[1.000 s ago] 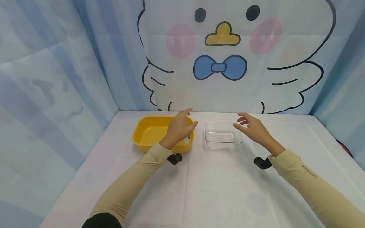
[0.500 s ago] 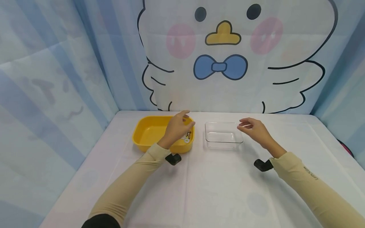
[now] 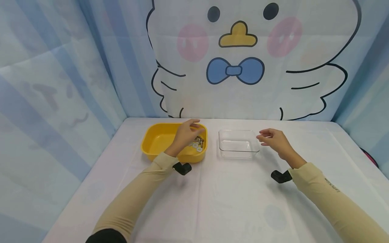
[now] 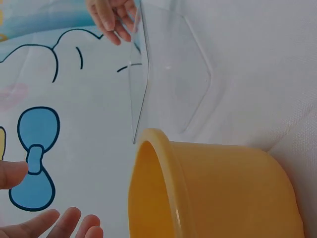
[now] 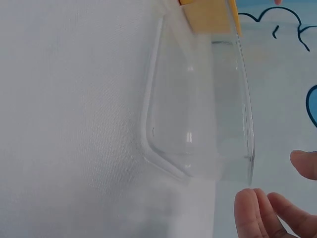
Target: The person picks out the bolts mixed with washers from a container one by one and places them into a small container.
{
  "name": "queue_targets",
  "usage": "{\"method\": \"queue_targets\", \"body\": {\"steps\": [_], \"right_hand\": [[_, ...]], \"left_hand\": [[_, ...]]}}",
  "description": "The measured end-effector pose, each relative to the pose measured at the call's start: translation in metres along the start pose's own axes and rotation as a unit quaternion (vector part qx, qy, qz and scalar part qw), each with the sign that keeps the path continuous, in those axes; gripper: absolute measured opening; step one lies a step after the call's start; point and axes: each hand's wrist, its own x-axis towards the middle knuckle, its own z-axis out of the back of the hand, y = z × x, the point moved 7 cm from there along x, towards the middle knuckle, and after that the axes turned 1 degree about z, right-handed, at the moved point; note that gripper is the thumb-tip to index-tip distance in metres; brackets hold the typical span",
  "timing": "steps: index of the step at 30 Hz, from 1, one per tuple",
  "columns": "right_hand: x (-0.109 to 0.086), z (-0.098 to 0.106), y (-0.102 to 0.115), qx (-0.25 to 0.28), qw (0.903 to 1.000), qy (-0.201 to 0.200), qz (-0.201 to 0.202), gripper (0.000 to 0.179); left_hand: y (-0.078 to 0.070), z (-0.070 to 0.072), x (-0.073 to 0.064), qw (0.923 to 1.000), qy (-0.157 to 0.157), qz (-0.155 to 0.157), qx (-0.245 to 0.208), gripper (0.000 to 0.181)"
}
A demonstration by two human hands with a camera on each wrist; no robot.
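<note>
My left hand (image 3: 184,135) hovers over the right part of a yellow plastic basin (image 3: 158,125), its fingers slightly bent. In the left wrist view the thumb and fingers (image 4: 69,218) stand apart with nothing between them. Small metal bolts (image 3: 201,141) and pale washers (image 3: 199,149) lie in the basin's right end, partly hidden by the hand. At the right end of a clear plastic box (image 3: 238,151) is my right hand (image 3: 277,143). Its thumb (image 5: 304,163) and fingers are spread apart and hold nothing. Whether its fingertips touch the box rim I cannot tell.
Basin and box stand side by side near the back of a white-covered table (image 3: 231,202), a narrow gap between them. A printed curtain (image 3: 234,98) rises behind the table's back edge. Black wrist cameras (image 3: 182,168) sit under both wrists.
My left hand has shifted slightly left, uncovering more of the bolts and washers. The right hand has moved a little right and toward me, its fingers drawing nearer the thumb.
</note>
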Motion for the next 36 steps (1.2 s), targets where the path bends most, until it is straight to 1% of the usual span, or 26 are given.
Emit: {"method": "queue_targets", "body": {"steps": [1,3,6,8,11,15,19,23,26,28,31,34,36], "right_hand": [[0.001,-0.001,-0.002,0.005,1.0,0.001,-0.005,0.053],[0.002,-0.002,-0.004,0.015,0.9998,0.005,-0.013,0.051],[0.004,-0.003,-0.008,0.027,0.9993,0.01,-0.024,0.05],[0.006,-0.004,-0.01,0.031,0.9989,0.012,-0.032,0.051],[0.007,-0.006,-0.013,0.037,0.9983,0.014,-0.043,0.052],[0.008,-0.007,-0.016,0.038,0.998,0.015,-0.049,0.053],[0.008,-0.009,-0.018,0.04,0.9978,0.015,-0.05,0.053],[0.009,-0.01,-0.021,0.041,0.9974,0.015,-0.057,0.053],[0.011,-0.011,-0.024,0.044,0.9967,0.018,-0.065,0.053],[0.012,-0.012,-0.026,0.05,0.9961,0.021,-0.069,0.053],[0.013,-0.013,-0.028,0.056,0.9954,0.024,-0.075,0.054],[0.013,-0.014,-0.03,0.058,0.9948,0.027,-0.079,0.054],[0.013,-0.015,-0.03,0.057,0.9946,0.03,-0.081,0.054]], "left_hand": [[0.002,0.0,0.001,1.0,0.003,0.003,-0.009,0.047],[0.005,0.001,0.002,0.999,0.012,0.012,-0.04,0.045],[0.012,0.001,0.005,0.9953,0.024,0.028,-0.09,0.04],[0.015,0.002,0.007,0.9922,0.031,0.039,-0.114,0.038],[0.019,0.003,0.01,0.9895,0.044,0.054,-0.127,0.038],[0.021,0.004,0.013,0.9851,0.084,0.058,-0.138,0.039],[0.021,0.005,0.018,0.9816,0.14,0.047,-0.122,0.04],[0.023,0.005,0.025,0.977,0.195,0.021,-0.084,0.041],[0.02,0.006,0.028,0.9724,0.227,-0.006,-0.056,0.04],[0.018,0.007,0.028,0.9695,0.241,-0.021,-0.038,0.038],[0.013,0.008,0.028,0.9662,0.255,-0.041,-0.003,0.036],[0.012,0.007,0.03,0.9627,0.264,-0.053,0.028,0.034],[0.012,0.006,0.031,0.961,0.268,-0.054,0.041,0.034]]}}
